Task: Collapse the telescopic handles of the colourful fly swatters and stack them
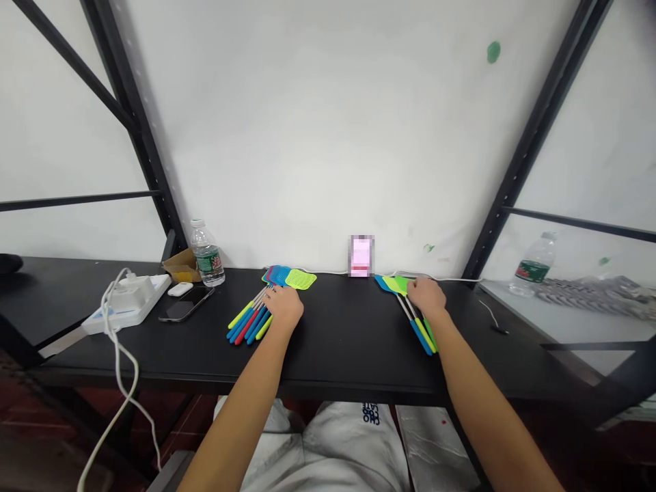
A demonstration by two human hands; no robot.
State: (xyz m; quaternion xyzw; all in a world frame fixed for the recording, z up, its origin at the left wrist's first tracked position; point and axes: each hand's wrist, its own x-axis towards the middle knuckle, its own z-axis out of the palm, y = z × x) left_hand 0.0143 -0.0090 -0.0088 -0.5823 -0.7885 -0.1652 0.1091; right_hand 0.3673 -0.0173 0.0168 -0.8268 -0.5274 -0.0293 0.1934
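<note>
left hand (pixel 283 307) palm-down on fly swatters (pixel 249 323) | right hand (pixel 426 297) on green swatters (pixel 421 333)

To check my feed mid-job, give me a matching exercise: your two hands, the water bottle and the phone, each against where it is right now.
Things:
1. left hand
2. right hand
3. water bottle
4. phone

Places:
A. lying flat on the black table
B. on the smaller bunch of fly swatters
C. standing upright beside a cardboard box
D. on the larger bunch of fly swatters

Right pairs: 1-D, 2-B, 3-C, 4-A.
</note>
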